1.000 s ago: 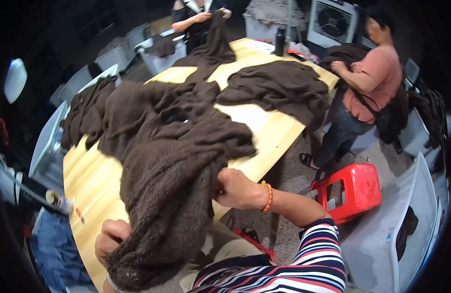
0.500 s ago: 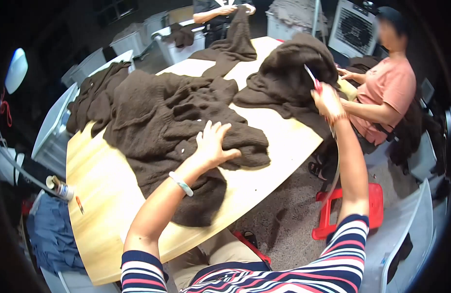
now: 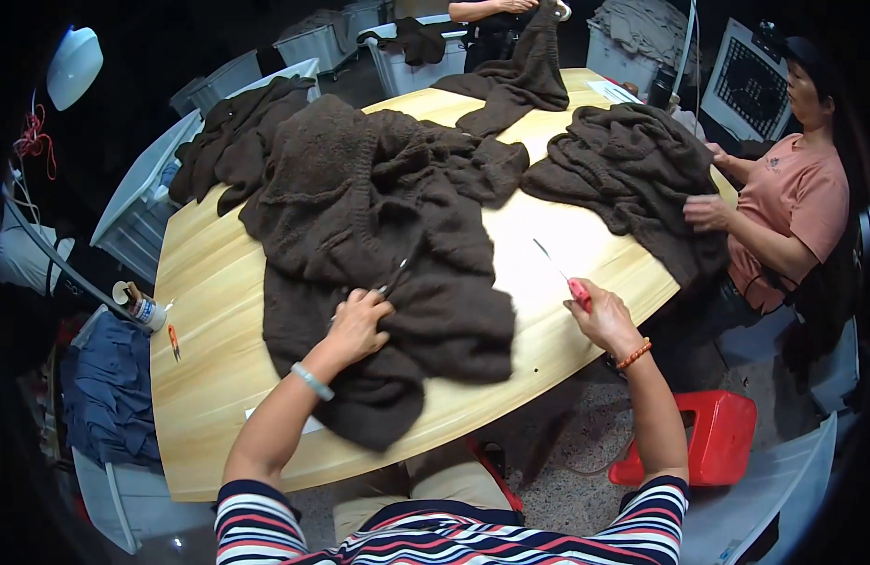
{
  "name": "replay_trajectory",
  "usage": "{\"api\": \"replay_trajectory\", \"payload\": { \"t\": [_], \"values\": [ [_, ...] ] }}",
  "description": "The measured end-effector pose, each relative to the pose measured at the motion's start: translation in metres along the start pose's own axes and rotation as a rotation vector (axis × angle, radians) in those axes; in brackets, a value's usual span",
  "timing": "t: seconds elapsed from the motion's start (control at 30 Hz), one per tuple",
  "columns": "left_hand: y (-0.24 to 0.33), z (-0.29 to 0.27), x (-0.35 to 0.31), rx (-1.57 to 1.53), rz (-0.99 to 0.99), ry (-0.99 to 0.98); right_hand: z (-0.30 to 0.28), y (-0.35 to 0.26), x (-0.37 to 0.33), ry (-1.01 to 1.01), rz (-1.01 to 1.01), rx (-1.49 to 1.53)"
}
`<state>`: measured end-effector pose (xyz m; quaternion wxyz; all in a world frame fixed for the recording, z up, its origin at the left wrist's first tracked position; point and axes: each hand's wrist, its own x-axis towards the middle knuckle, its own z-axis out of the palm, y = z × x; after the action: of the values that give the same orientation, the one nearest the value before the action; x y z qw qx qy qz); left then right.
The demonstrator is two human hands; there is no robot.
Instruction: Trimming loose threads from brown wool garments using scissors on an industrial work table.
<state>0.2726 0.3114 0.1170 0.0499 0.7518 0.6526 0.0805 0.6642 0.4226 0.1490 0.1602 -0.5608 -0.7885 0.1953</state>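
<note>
A large dark brown knit garment (image 3: pixel 322 179) lies bunched across the table in front of me, one end hanging over the near edge. My left hand (image 3: pixel 360 325) is on its lower part, fingers bent and closed on the cloth. Beside those fingertips a thin dark thing with a shiny tip (image 3: pixel 394 278) rests against the knit; its kind is unclear. My right hand (image 3: pixel 606 318) grips a red-handled tool (image 3: pixel 578 292) with a slender pointed metal blade. It is held over the table, right of the garment and apart from it, blade pointing up and left.
Orange snips (image 3: pixel 174 343) and a small bottle (image 3: pixel 145 306) sit at the table's (image 3: pixel 209 395) left edge. At right a co-worker (image 3: pixel 788 202) handles another brown knit pile (image 3: pixel 633 169); another person works at the far end. A red stool (image 3: pixel 713 438) and several white bins stand around.
My left hand went from spread fingers to closed on the cloth. My right hand came down and left with the red-handled tool, away from the co-worker's pile, which now lies flatter. The view shifted.
</note>
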Motion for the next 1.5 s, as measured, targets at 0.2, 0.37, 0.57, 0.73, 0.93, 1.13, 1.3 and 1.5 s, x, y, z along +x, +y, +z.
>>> {"api": "replay_trajectory", "payload": {
  "t": [0.2, 0.37, 0.57, 0.73, 0.93, 1.13, 1.3, 1.5],
  "values": [
    [-0.046, -0.028, -0.092, -0.082, -0.137, -0.158, 0.018, -0.001, 0.018, -0.153, -0.091, 0.027],
    [-0.062, -0.081, -0.113, -0.162, -0.256, -0.581, 0.019, -0.003, 0.033, -0.157, -0.191, 0.025],
    [-0.05, -0.087, -0.059, -0.236, -0.528, -0.034, 0.028, -0.032, 0.008, -0.167, -0.311, 0.068],
    [-0.051, -0.019, -0.076, 0.148, -0.472, 0.123, 0.021, -0.077, -0.053, -0.344, -0.614, 0.236],
    [-0.058, -0.017, -0.117, -0.04, -0.382, 0.3, 0.084, -0.109, -0.138, -0.975, -0.861, 0.229],
    [-0.066, -0.035, -0.173, -0.184, -0.386, 0.534, 0.21, -0.146, -0.193, -1.103, -0.936, 0.221],
    [-0.124, -0.055, -0.218, -0.239, -0.694, 0.776, 0.245, -0.157, -0.203, -1.211, -0.861, 0.15],
    [-0.259, -0.033, -0.246, 0.075, -1.166, 0.785, 0.23, -0.145, -0.191, -1.13, -0.658, 0.084]
  ]
}}
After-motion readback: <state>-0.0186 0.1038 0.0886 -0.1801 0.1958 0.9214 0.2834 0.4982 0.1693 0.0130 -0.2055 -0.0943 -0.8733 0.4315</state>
